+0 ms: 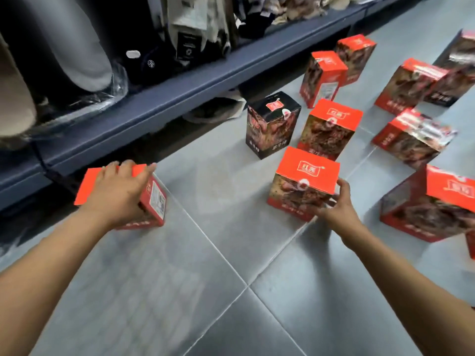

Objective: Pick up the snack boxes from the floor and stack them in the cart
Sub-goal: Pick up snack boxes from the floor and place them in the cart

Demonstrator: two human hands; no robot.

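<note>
- On the grey tiled floor (205,278), the left hand (120,194) lies palm down over the top of the left snack box (157,199). Its fingers curl over the far edge and its thumb sits on the near side, so it grips the box.
- That box sits low beside the foot of the shelf (180,98). It has a plain orange top and a narrow side panel with small print and a code. Whether it has left the floor cannot be told.
- The right hand (336,209) holds the front snack box (305,173) at its near right corner, with the thumb up the side edge and the fingers bent across the lower front.
- This box stands upright on the floor. It has an orange lid with a pale framed logo, a round tab at the lid's front edge, and a dark brown food picture above an orange base strip.
- Just behind it a second orange box (331,127) stands upright, and beside that a black box (270,124) with the same logo and picture.
- Farther back, two more upright boxes (322,78) stand near the shelf.
- To the right, several boxes lie on their sides or tilted: one large box (431,204) near the right hand, another (413,140) behind it and a further pair (411,83) beyond, partly blurred.
- The dark blue shelf carries fabric goods (190,34) on card labels and some items in clear wrap, too blurred to name.
</note>
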